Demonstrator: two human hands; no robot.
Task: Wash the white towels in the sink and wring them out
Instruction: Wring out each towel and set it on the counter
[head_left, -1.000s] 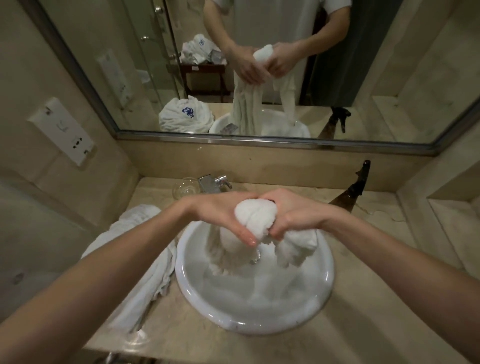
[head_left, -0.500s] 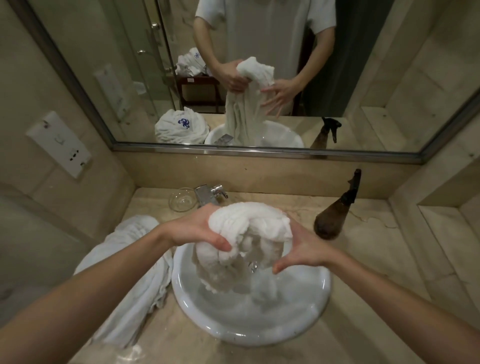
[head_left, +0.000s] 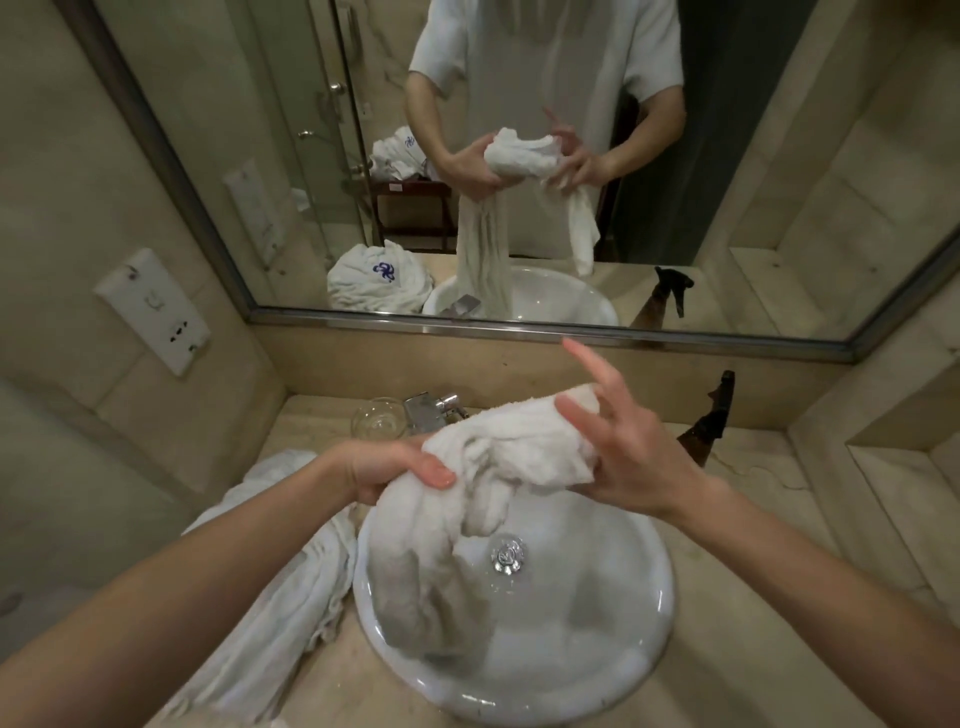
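Marble counter (head_left: 753, 525): sink (head_left: 644, 623), towel (head_left: 291, 587), glass bowl (head_left: 378, 423), spray bottle (head_left: 706, 426).

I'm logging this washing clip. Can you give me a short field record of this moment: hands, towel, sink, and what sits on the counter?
left hand: shut on the towel's left end
right hand: fingers spread, palm against the towel's right end
towel: bunched, tail hanging into the sink
sink: drain visible
second towel: heaped on the counter, left of sink
spray bottle: right of tap

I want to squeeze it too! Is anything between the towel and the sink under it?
Nothing visible. The white towel, held by the left hand and right hand, hangs straight into the sink.
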